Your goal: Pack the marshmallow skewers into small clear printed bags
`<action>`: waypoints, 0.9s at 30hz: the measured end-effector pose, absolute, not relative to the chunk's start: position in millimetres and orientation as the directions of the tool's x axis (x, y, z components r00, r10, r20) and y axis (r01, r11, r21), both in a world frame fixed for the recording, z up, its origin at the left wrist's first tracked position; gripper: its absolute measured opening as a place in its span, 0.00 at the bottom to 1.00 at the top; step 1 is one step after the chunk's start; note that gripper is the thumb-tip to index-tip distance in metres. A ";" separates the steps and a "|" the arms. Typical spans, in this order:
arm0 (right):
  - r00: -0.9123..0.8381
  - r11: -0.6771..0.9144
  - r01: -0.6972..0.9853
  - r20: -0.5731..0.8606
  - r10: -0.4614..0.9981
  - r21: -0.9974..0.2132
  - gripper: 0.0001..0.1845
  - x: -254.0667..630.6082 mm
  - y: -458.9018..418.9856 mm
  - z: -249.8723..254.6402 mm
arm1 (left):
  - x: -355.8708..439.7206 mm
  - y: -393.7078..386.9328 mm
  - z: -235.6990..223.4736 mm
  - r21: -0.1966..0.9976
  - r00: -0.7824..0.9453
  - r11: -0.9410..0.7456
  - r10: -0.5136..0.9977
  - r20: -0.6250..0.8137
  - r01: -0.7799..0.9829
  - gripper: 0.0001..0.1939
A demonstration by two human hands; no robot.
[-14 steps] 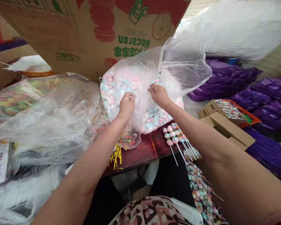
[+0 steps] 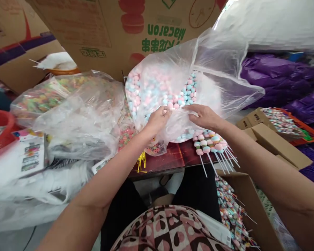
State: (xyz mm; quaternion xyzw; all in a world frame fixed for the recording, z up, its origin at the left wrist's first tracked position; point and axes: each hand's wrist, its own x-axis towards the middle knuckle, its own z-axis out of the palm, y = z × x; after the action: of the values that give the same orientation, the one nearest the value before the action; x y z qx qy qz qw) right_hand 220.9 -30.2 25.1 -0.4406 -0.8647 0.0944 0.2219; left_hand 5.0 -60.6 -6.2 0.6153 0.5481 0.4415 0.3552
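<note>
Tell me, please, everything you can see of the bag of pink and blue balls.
The bag looks like thin, cloudy plastic, wrinkled and filled with pink and blue balls. It lies on the red table before the cardboard box; balls show uncovered at its opening, and its loose end flares rightward. The left hand seemingly pinches its near edge; the right hand is at the opening.

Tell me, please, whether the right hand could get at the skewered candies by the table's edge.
Likely yes: the right hand is close to the skewered candies, and their white sticks jut uncovered past the edge of the table.
</note>
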 end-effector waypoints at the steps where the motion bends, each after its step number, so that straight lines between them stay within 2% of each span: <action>1: -0.537 0.618 0.723 0.310 0.784 -0.310 0.25 219.0 -33.5 19.4 | -2.3 -69.3 -3.1 0.863 0.037 -0.205 0.977 0.212 0.462 0.14; 3: -0.556 0.632 0.735 0.315 0.769 -0.245 0.22 217.0 -37.1 8.9 | -18.0 -91.9 1.6 0.684 0.118 -0.338 0.930 0.348 0.646 0.13; 4: -0.540 0.617 0.747 0.316 0.780 -0.248 0.19 217.3 -37.4 4.6 | -25.7 -104.8 1.9 0.599 0.192 -0.389 0.911 0.366 0.700 0.10; 6: -0.424 0.530 0.773 0.338 0.840 -0.348 0.12 219.8 -35.7 -1.4 | -39.1 -130.2 -3.7 0.463 0.400 -0.475 0.880 0.257 0.748 0.12; 8: -0.245 0.398 0.757 0.340 0.908 -0.518 0.10 222.8 -33.3 -3.9 | -48.5 -150.5 -18.0 0.318 0.545 -0.554 0.829 0.126 0.769 0.11; 10: -0.116 0.299 0.707 0.311 0.943 -0.641 0.09 223.7 -32.6 -3.9 | -53.1 -162.8 -37.2 0.170 0.574 -0.578 0.815 0.074 0.798 0.09; 12: -0.086 0.263 0.685 0.283 0.955 -0.680 0.09 221.8 -35.0 -3.0 | -54.5 -167.8 -55.2 0.063 0.563 -0.566 0.824 0.056 0.822 0.09; 14: -0.092 0.257 0.685 0.268 0.959 -0.682 0.09 218.7 -39.7 -1.9 | -55.6 -168.6 -66.7 0.033 0.550 -0.553 0.833 0.061 0.833 0.11; 19: -0.073 0.206 0.664 0.212 0.975 -0.719 0.11 217.1 -49.8 1.4 | -71.4 -175.7 -66.4 0.146 0.606 -0.632 0.774 0.185 0.761 0.11; 22: -0.083 0.185 0.666 0.174 0.981 -0.723 0.09 221.4 -52.7 2.7 | -84.7 -188.1 -62.3 0.171 0.635 -0.660 0.751 0.182 0.731 0.10; 27: -0.169 0.291 0.678 0.243 0.955 -0.675 0.08 225.7 -55.1 -3.8 | -95.5 -205.6 -71.2 0.173 0.616 -0.640 0.768 0.177 0.749 0.11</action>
State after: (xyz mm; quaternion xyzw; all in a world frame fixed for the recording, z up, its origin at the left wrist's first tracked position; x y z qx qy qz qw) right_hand 225.7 -55.1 -3.8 -0.5560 -0.7342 0.2127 0.3265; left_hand -95.5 -205.6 -71.2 0.8978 0.4223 0.1180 0.0409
